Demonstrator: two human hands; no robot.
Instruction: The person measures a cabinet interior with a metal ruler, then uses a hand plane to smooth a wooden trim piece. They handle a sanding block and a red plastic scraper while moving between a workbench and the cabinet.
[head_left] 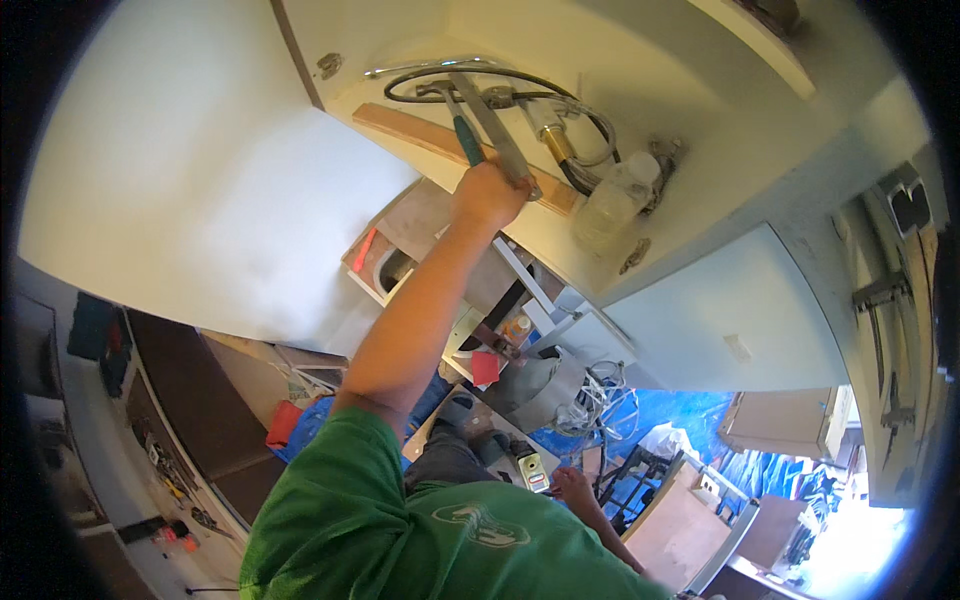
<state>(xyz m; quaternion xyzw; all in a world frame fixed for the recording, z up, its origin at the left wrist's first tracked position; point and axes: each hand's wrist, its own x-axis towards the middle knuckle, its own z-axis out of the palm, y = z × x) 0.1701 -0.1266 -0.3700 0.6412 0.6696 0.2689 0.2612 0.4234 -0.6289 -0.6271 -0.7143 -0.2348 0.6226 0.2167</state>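
A white cupboard (690, 100) fills the upper part of the view, open at the front. Its left door (190, 180) swings wide past the left corner of the cupboard floor, and its right door (730, 310) stands open beyond the right corner. Far below, a blue sheet (690, 405) covers part of the floor. The person wears a green shirt (450, 550). A grey bucket (535, 395) stands low in the middle, with a tangle of pale cables (605, 400) at its right side.

Inside the cupboard, a black hose (510, 73) loops over the floor, further back than the front edge. A wood strip (415, 135) lies along that front edge, and a clear plastic bottle (612, 210) is near its right end, towards the cupboard's right front corner.

The left hand (490, 195) is at the front edge, its fingers closed round the green handle of a hammer (467, 140). The handle slants across the wood strip, and the head points inward to the hose. A grey metal bar (500, 140) runs beside the hammer, its near end at the hand; whether the fingers grip it too, I cannot tell. A thin chrome pipe (430, 67) lies behind the hammer head, and a brass fitting (556, 145) sits right of the bar.

Low down, the right hand (575, 490) is beside a power tool (530, 462); I cannot tell whether its fingers are closed or hold anything.
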